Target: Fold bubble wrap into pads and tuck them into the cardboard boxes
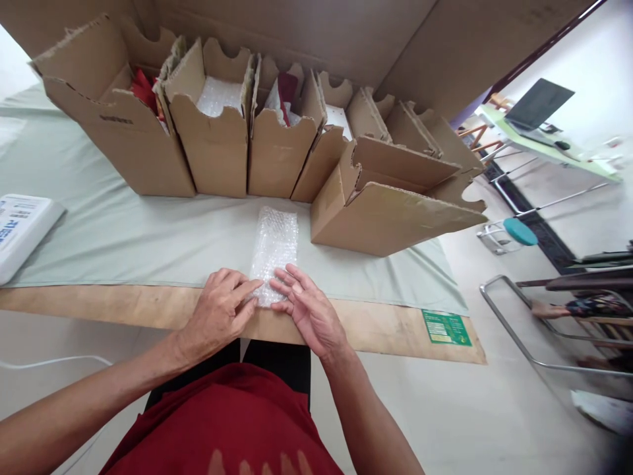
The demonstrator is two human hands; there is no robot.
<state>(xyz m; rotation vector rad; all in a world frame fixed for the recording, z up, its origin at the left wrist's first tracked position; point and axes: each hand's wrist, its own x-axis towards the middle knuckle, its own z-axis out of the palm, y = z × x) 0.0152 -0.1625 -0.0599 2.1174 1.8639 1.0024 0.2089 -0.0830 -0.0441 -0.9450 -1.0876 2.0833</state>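
A flat strip of clear bubble wrap [277,244] lies lengthwise on the cloth, its near end over the table's wooden edge. My left hand [220,310] is at its lower left side, with the index finger and thumb closed around that corner. My right hand [311,313] rests at the lower right side, palm turned inward and fingers spread, the fingertips touching the wrap. Whether anything lies inside the wrap I cannot tell.
Several cardboard bins [212,152] stand in a row behind, some holding bubble wrap and red items. An angled cardboard box [395,218] stands at right. A white device [24,231] lies at left. A green label [446,328] marks the table edge. A laptop [539,105] sits farther off.
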